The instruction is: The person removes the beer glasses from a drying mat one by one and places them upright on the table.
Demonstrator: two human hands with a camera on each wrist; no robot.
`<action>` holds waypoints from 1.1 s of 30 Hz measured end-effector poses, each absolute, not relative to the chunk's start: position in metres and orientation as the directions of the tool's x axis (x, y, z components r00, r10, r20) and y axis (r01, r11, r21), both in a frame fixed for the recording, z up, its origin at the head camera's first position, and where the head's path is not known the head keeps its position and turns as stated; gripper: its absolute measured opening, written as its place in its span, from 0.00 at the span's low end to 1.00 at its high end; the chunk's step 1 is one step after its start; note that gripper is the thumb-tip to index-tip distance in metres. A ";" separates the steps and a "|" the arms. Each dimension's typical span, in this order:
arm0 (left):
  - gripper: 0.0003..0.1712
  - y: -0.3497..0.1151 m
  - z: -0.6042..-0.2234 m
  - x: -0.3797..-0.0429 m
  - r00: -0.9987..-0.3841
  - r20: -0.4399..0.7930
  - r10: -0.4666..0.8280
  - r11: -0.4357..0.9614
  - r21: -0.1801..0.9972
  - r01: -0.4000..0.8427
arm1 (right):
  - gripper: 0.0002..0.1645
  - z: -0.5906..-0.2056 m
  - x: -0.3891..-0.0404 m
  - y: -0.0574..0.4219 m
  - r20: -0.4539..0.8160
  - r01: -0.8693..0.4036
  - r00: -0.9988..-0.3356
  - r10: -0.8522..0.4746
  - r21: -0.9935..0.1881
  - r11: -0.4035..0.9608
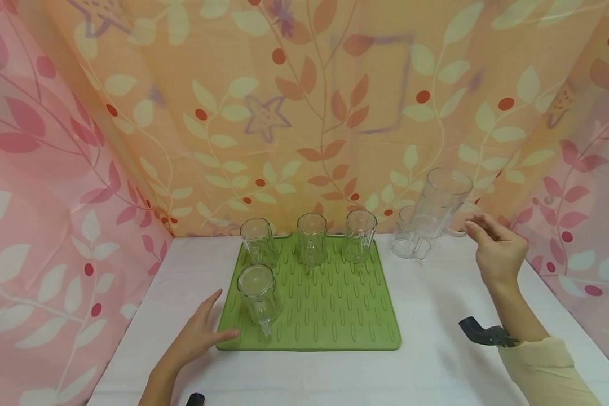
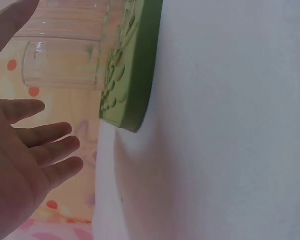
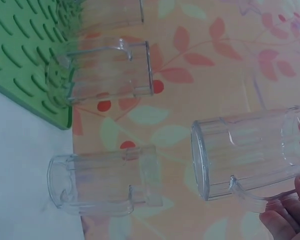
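Beige sleeve leading, the right grip is pinching one clear mug by its handle — pivoting, it could be striking the standing mug — left grip holding nothing.

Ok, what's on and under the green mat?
Four clear mugs stand on the green mat: three along the back, one near the left hand. Whatever lies under the mat is covered.
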State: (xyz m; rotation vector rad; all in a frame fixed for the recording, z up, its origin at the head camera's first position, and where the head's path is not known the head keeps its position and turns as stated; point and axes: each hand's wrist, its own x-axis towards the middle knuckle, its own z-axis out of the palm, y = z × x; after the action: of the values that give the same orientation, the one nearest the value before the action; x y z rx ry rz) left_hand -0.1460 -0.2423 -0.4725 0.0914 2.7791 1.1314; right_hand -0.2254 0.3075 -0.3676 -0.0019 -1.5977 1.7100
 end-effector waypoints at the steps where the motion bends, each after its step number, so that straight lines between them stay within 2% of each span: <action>1: 0.63 -0.243 -0.474 -0.146 -0.987 -0.112 0.111 0.719 0.695 0.002 | 0.21 -0.368 -0.226 0.309 0.492 -0.531 -0.691 0.529 -0.843 0.090; 12: 0.64 -0.246 -0.483 -0.146 -0.983 -0.089 0.162 0.751 0.657 0.064 | 0.17 -0.376 -0.232 0.323 0.466 -0.502 -0.667 0.581 -0.858 0.113; 19: 0.65 -0.244 -0.488 -0.146 -0.979 -0.149 0.141 0.764 0.645 0.012 | 0.17 -0.385 -0.238 0.333 0.444 -0.494 -0.650 0.617 -0.864 0.102; 24: 0.66 -0.244 -0.490 -0.147 -0.977 -0.153 0.151 0.761 0.649 0.016 | 0.18 -0.391 -0.241 0.341 0.447 -0.427 -0.628 0.637 -0.882 0.199; 33: 0.66 -0.244 -0.493 -0.146 -0.972 -0.172 0.162 0.771 0.636 0.016 | 0.19 -0.402 -0.247 0.352 0.457 -0.360 -0.591 0.665 -0.887 0.289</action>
State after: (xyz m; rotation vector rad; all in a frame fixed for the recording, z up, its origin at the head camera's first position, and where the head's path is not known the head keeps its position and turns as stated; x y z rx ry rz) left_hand -0.1464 -0.2441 -0.4928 0.1406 2.7490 0.9842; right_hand -0.2474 0.3517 -0.4023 -0.2813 -1.6732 1.4557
